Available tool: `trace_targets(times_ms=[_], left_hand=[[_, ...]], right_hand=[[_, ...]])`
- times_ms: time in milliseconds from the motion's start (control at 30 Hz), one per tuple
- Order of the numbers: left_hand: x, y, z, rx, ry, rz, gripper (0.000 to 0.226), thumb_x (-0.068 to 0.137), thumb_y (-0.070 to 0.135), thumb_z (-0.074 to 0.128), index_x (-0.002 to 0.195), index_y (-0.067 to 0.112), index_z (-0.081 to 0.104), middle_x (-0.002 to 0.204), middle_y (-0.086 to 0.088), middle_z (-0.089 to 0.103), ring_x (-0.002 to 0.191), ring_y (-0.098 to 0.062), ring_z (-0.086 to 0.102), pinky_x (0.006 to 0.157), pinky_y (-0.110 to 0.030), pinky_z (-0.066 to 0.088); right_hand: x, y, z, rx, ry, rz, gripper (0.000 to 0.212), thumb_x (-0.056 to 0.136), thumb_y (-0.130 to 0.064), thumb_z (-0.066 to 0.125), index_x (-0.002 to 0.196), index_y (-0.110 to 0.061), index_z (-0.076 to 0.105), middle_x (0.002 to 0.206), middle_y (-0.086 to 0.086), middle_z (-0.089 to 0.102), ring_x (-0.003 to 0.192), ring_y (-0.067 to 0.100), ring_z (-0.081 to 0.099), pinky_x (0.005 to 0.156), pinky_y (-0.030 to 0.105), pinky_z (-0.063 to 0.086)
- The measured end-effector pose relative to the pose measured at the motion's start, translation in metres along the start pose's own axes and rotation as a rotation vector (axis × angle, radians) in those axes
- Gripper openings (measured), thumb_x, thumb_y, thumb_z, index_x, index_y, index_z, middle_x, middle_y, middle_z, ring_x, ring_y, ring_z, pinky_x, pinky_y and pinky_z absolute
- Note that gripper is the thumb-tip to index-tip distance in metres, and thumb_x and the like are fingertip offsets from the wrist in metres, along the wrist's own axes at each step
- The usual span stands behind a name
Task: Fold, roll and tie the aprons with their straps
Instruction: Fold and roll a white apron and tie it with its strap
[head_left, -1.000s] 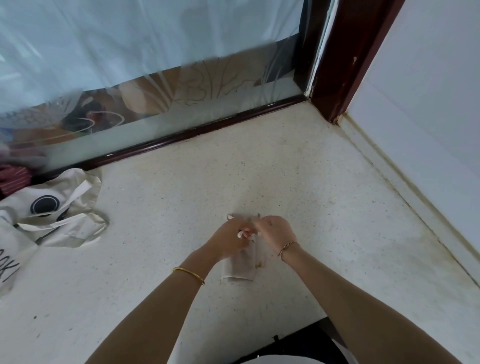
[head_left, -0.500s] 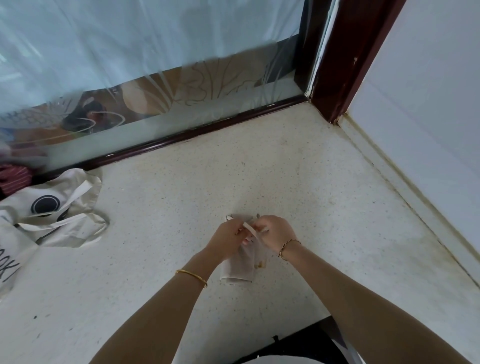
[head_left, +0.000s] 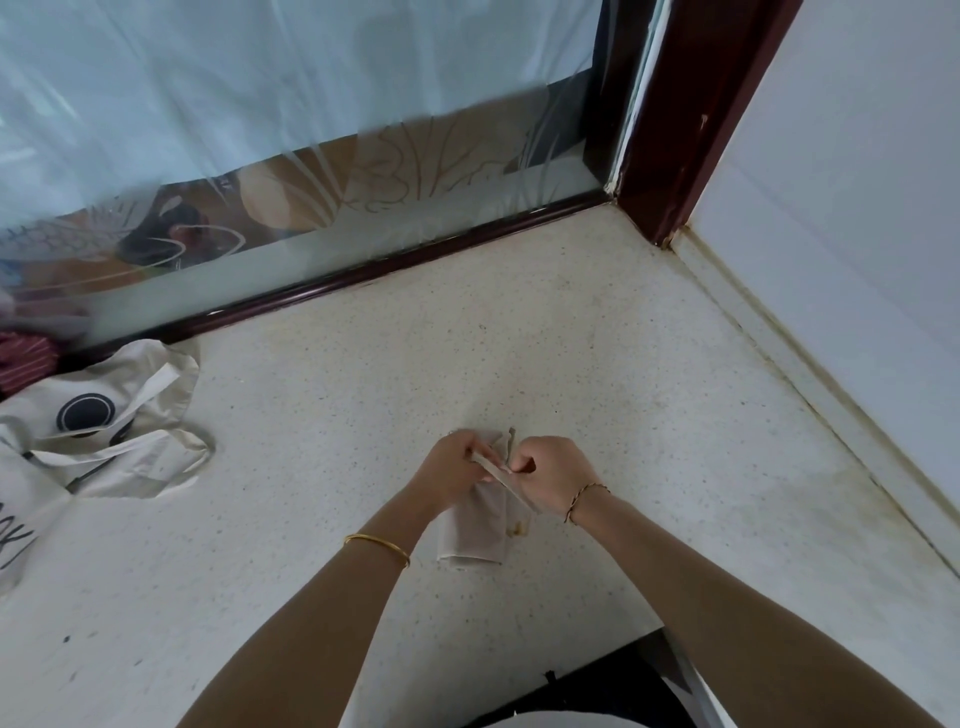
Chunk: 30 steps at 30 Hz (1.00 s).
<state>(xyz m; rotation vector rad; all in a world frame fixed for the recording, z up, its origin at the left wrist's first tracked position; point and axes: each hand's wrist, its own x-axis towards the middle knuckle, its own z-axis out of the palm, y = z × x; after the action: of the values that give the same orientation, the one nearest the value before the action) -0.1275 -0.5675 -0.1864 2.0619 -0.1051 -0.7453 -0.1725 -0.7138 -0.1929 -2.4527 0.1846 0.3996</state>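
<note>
Both hands pinch the strap over the rolled apron.

The left hand (head_left: 449, 467) and right hand (head_left: 553, 475) each keep a curled grip, pinching the pale strap (head_left: 493, 472) that runs between them across the top end of the apron (head_left: 475, 535). The roll lies on the speckled surface (head_left: 649, 395), one end toward 12 o'clock and the other toward the surface's front edge at 6. Bare surface opens from the roll toward 12 and 3 o'clock, bounded by the dark frame (head_left: 363, 275) under the frosted glass (head_left: 311, 78) and by the stained seam along the white wall (head_left: 857, 208). At 9 o'clock, well apart, a cream cloth heap (head_left: 135, 457) bears a dark ring mark (head_left: 85, 413). Black letters (head_left: 13, 545) at the far left edge are cut off and cannot be read whole.
</note>
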Motion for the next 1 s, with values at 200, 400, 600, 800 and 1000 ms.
trace_targets(times_ms=[200,400,600,800,1000], left_hand=[[-0.003,-0.002,0.004,-0.037,-0.016,0.007,0.019,0.075,-0.008,0.068,0.092,-0.004,0.059,0.089,-0.004,0.065,0.081,-0.011,0.060,0.063,-0.006,0.045],[-0.006,0.001,0.002,0.150,-0.069,0.078,0.023,0.079,0.003,0.065,0.076,0.018,0.049,0.083,0.008,0.053,0.079,-0.010,0.050,0.062,-0.013,0.038],[-0.007,-0.002,0.007,0.296,-0.021,0.142,0.030,0.078,0.003,0.056,0.070,0.028,0.044,0.078,0.010,0.051,0.075,-0.008,0.046,0.062,-0.019,0.033],[-0.011,-0.004,0.014,0.383,0.154,0.273,0.016,0.080,0.003,0.054,0.085,0.017,0.059,0.086,0.008,0.059,0.081,-0.010,0.053,0.070,-0.024,0.045],[-0.011,-0.012,0.020,0.392,0.289,0.294,0.017,0.083,-0.003,0.054,0.087,0.013,0.059,0.093,0.005,0.048,0.082,-0.013,0.050,0.065,-0.016,0.040]], right_hand=[[-0.001,0.000,-0.002,0.021,-0.188,-0.096,0.010,0.082,-0.010,0.063,0.078,-0.007,0.071,0.077,0.002,0.066,0.072,0.010,0.055,0.066,0.015,0.040],[-0.002,-0.004,-0.001,0.354,0.093,0.029,0.017,0.084,-0.005,0.055,0.095,-0.012,0.065,0.088,-0.006,0.063,0.075,0.010,0.057,0.072,0.022,0.049],[0.002,-0.003,0.013,0.261,-0.009,0.048,0.018,0.082,-0.006,0.061,0.099,-0.008,0.069,0.102,0.005,0.069,0.098,0.016,0.061,0.089,0.023,0.047],[0.005,-0.004,0.017,0.279,0.043,0.059,0.011,0.084,-0.013,0.066,0.091,-0.005,0.068,0.093,0.007,0.069,0.088,0.017,0.061,0.073,0.019,0.042],[0.007,-0.004,0.021,0.292,0.039,0.089,0.004,0.085,-0.013,0.060,0.081,-0.013,0.061,0.079,0.002,0.061,0.075,0.016,0.056,0.063,0.018,0.041]])
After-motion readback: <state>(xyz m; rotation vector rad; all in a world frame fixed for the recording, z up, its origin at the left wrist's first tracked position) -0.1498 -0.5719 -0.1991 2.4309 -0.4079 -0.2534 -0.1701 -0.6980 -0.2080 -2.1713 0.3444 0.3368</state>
